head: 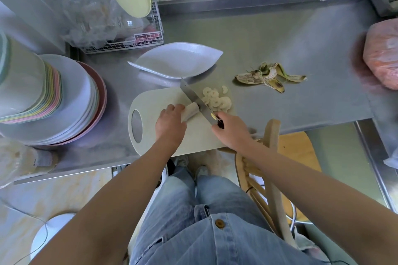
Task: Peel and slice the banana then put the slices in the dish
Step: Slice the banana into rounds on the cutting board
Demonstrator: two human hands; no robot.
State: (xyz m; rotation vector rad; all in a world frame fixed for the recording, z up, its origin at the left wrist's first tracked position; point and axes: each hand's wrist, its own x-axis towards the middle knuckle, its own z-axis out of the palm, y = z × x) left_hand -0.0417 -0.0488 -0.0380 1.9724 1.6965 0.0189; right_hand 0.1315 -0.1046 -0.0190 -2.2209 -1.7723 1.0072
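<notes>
Done: the peel (269,76) is off, and most of the banana looks cut.
Left: a short stub to slice, by my reading; then every slice goes into the dish, which holds none yet.
Right grip (232,133): clenched round the dark handle of the knife (195,101), with the blade running away toward 11 o'clock and its edge set against the stub's cut end.
Left grip (171,125): fingers curled over the stub of banana (190,111), pinning it to the board just at 9 o'clock of the blade.
Slices (216,101): a loose, overlapping heap on the board at 2 o'clock of the blade; one round seems stuck to the steel near the handle.
Board (150,101): pale, with a handle hole at its 9 o'clock end, lying near the front edge of the bench (280,38).
Dish (150,66): white, pointed at both ends, just beyond the board at 12 o'clock, close to the knife tip.
Peel's place: lying open on the bare bench at 2 o'clock of the board, apart from it.
</notes>
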